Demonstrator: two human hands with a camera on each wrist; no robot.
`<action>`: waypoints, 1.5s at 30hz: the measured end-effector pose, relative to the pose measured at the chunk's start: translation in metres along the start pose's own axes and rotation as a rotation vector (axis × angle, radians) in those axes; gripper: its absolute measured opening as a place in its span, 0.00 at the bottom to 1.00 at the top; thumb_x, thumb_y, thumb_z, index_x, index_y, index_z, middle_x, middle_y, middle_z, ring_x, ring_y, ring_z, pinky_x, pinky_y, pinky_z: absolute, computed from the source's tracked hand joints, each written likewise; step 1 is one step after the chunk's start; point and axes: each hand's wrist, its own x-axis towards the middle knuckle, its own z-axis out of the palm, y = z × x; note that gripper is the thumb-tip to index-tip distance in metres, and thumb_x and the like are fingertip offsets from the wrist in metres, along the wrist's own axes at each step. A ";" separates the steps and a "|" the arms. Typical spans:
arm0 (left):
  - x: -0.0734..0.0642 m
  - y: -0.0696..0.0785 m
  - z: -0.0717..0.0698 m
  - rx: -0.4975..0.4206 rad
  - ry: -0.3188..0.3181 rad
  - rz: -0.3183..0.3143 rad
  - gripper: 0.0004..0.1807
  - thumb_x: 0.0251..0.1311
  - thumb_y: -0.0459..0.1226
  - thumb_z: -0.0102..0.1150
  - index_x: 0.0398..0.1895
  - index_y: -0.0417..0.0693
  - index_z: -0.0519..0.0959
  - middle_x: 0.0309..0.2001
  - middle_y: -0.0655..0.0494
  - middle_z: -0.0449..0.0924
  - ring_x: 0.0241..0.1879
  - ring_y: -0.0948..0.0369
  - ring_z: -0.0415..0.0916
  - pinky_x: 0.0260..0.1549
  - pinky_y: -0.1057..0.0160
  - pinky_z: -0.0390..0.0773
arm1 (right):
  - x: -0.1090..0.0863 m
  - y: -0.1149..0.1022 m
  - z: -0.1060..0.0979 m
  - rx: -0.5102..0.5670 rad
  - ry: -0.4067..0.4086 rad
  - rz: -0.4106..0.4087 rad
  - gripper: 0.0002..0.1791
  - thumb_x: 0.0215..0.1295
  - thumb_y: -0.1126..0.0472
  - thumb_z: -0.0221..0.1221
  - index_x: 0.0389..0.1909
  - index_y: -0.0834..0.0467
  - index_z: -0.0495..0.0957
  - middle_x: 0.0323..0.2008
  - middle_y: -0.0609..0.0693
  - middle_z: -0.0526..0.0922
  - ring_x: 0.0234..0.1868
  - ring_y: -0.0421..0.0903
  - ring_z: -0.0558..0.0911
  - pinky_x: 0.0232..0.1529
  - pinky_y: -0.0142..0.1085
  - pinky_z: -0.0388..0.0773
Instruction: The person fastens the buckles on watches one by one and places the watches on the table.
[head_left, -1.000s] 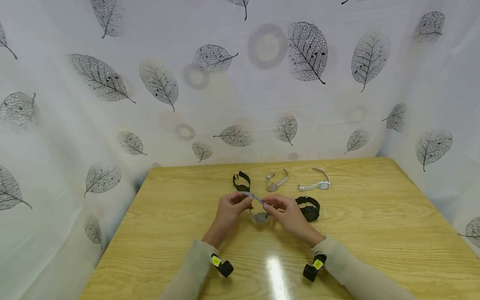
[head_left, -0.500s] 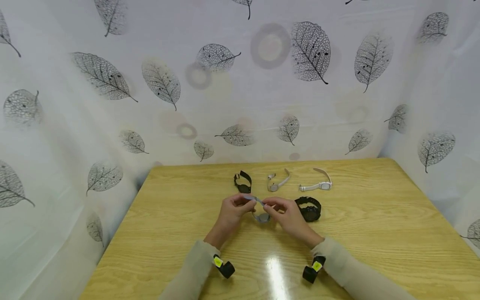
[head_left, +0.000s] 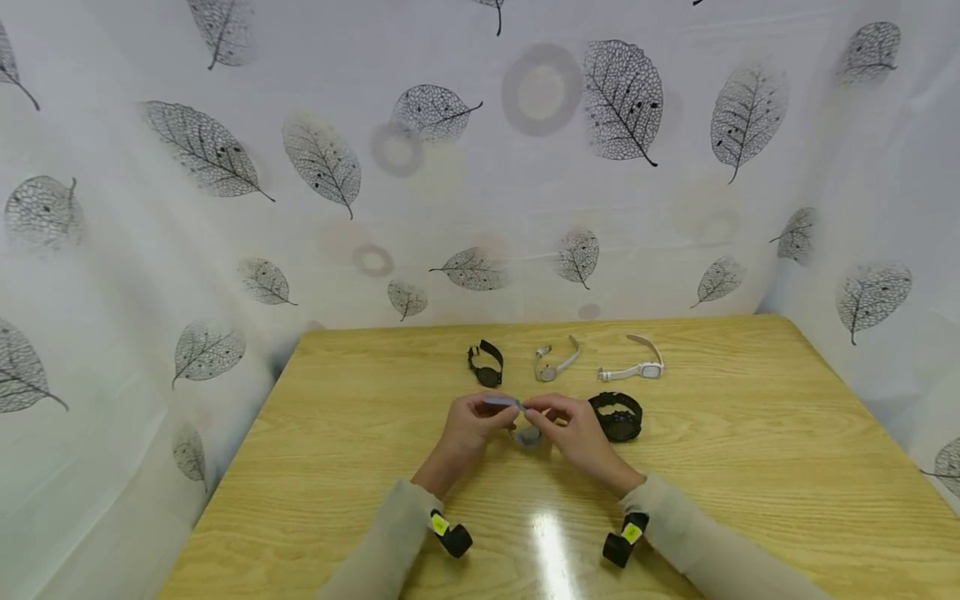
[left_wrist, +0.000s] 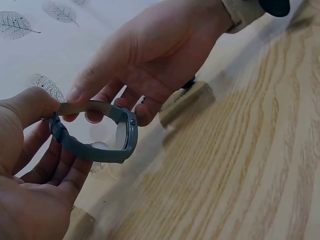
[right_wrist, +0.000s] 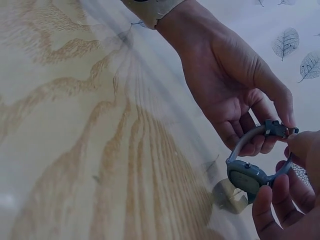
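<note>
Gray-blue watch (head_left: pixel 528 437), over the worktop (head_left: pixel 337 458) between left hand (head_left: pixel 465 427) and right hand (head_left: pixel 579 427), both pinching strap (left_wrist: pixel 87 151) ends. Probably light; strap likely soft, bendy, case (right_wrist: pixel 247 176) rigid. Best hold: strap ends, clear of the case. Looks: strap curved into a loop, case rounded, matching color.

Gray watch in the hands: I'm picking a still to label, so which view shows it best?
Left wrist: the gray watch is large, its looped strap mostly uncovered. The right wrist view shows it large too, but fingers cover part of the strap. The head view shows it small, partly hidden.
</note>
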 end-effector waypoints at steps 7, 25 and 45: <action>0.000 -0.007 0.000 0.019 0.001 -0.018 0.13 0.66 0.38 0.70 0.45 0.35 0.86 0.46 0.40 0.84 0.42 0.54 0.83 0.44 0.57 0.86 | -0.002 0.001 0.000 -0.009 0.007 0.007 0.11 0.73 0.54 0.63 0.52 0.51 0.86 0.43 0.49 0.88 0.27 0.55 0.81 0.20 0.36 0.78; 0.002 -0.007 0.003 0.007 0.095 0.008 0.14 0.65 0.36 0.70 0.46 0.33 0.84 0.42 0.48 0.86 0.43 0.53 0.82 0.45 0.58 0.85 | -0.003 0.003 -0.002 -0.006 0.020 0.018 0.10 0.72 0.56 0.65 0.50 0.52 0.87 0.43 0.51 0.88 0.32 0.57 0.83 0.25 0.33 0.78; -0.002 -0.009 0.002 0.078 0.038 -0.036 0.15 0.64 0.41 0.72 0.45 0.38 0.85 0.43 0.47 0.86 0.44 0.50 0.83 0.45 0.57 0.85 | -0.006 0.002 0.002 -0.048 0.022 0.020 0.11 0.73 0.56 0.64 0.51 0.53 0.87 0.40 0.51 0.88 0.31 0.55 0.83 0.26 0.33 0.78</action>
